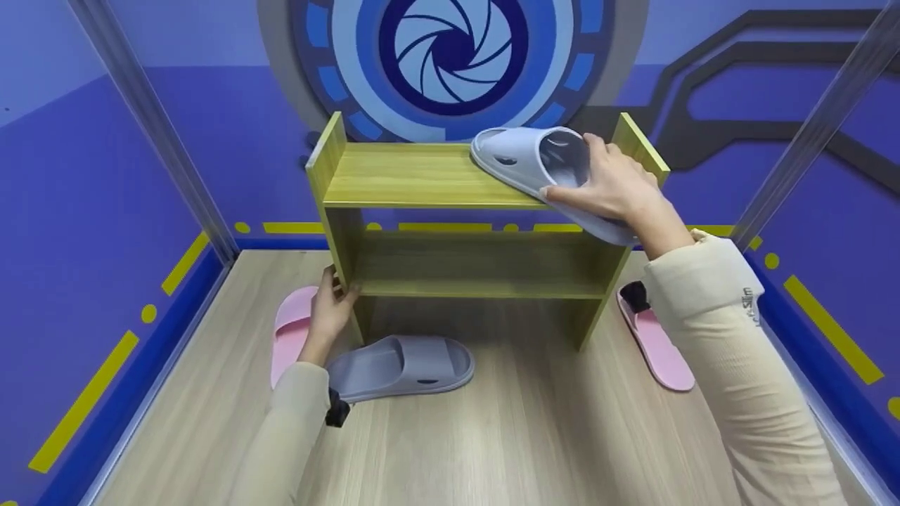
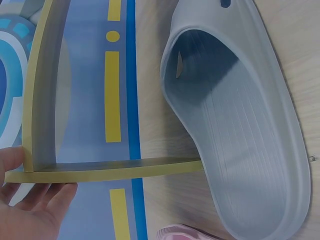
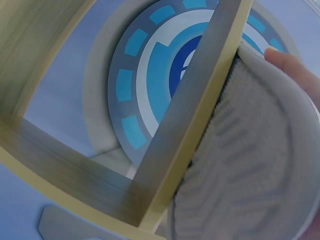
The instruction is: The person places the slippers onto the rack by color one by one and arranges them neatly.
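A small wooden shoe rack (image 1: 415,172) with two shelves stands at the centre. My right hand (image 1: 619,179) grips a grey slipper (image 1: 517,158) by its heel end, thumb on the near rim and fingers at the far side. The slipper's toe is over the top shelf, and its heel sticks out past the front edge; in the right wrist view its ribbed sole (image 3: 250,150) shows beside the shelf edge. My left hand (image 1: 329,316) holds the rack's left side panel, thumb toward the inside and fingers outside. A second grey slipper (image 1: 429,362) lies on the floor board before the rack.
One pink slipper (image 1: 287,337) lies left of the rack, partly behind my left wrist. Another pink slipper (image 1: 661,348) is on the right, partly covered by my right sleeve. Blue-purple walls (image 1: 204,154) enclose the wood-look surface (image 1: 478,450) at the back and sides.
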Action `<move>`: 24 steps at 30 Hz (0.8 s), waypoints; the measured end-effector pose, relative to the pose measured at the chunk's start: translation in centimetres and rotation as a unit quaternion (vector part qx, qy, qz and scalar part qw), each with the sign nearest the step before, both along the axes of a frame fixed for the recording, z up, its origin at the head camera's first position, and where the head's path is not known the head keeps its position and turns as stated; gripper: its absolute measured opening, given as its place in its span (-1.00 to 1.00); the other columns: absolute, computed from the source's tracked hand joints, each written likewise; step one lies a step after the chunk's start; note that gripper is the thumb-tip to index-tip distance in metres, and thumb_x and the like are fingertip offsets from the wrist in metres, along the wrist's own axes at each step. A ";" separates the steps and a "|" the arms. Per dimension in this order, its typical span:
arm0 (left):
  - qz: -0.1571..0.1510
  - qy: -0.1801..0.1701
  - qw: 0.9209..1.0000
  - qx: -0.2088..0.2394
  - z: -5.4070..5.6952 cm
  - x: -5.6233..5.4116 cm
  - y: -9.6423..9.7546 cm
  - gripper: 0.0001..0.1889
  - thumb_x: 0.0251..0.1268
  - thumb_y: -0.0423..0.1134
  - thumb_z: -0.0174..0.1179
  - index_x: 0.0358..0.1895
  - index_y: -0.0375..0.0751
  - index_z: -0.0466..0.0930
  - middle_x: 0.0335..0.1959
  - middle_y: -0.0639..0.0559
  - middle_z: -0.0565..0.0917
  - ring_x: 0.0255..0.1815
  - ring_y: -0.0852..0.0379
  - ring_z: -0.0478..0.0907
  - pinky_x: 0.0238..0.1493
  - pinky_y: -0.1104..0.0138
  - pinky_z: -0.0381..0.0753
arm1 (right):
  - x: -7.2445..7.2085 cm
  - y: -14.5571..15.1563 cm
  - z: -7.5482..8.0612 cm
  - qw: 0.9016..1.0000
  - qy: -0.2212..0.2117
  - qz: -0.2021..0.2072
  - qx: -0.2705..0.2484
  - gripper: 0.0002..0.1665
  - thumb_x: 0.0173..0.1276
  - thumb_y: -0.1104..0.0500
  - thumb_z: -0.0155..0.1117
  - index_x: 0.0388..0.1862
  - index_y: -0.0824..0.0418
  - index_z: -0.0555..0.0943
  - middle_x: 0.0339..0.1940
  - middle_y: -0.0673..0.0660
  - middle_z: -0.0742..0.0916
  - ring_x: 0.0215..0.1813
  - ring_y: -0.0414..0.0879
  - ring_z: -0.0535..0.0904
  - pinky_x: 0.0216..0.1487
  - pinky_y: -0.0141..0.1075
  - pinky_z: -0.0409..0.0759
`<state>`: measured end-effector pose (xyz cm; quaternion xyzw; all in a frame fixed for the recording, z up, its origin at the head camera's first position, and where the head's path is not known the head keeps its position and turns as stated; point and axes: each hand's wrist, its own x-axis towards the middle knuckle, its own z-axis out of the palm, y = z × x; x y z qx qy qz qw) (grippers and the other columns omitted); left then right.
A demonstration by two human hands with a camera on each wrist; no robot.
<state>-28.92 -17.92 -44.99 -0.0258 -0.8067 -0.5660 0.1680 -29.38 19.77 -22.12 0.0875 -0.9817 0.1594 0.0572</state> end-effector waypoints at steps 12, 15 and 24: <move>0.002 -0.021 1.000 -0.012 0.0 0.0 -0.1 -0.49 0.20 -0.41 0.04 0.20 -0.42 0.12 0.05 -0.46 0.34 0.05 -0.29 0.33 0.00 0.04 0.37 | 2.4 2.5 0.4 0.996 -0.039 0.073 0.034 0.04 0.01 -0.22 0.19 0.38 0.10 -0.02 0.20 0.33 0.25 -0.02 0.19 0.29 -0.19 0.14 0.27; -0.002 -0.019 1.000 -0.011 -0.1 0.0 -0.1 -0.50 0.21 -0.41 0.03 0.21 -0.41 0.12 0.05 -0.46 0.34 0.05 -0.29 0.33 0.00 0.03 0.37 | 3.0 3.3 0.1 0.995 -0.034 0.093 0.022 0.07 -0.01 -0.19 0.25 0.38 0.14 -0.02 0.18 0.35 0.26 -0.04 0.16 0.29 -0.14 0.07 0.29; -0.006 -0.013 1.000 -0.003 0.0 0.0 -0.1 -0.50 0.22 -0.40 0.03 0.21 -0.40 0.12 0.05 -0.47 0.34 0.05 -0.31 0.32 -0.01 0.02 0.37 | 4.3 5.8 -0.6 0.988 0.008 0.153 -0.022 0.08 -0.06 -0.13 0.36 0.33 0.27 0.08 0.09 0.31 0.37 -0.01 0.10 0.27 -0.10 -0.05 0.24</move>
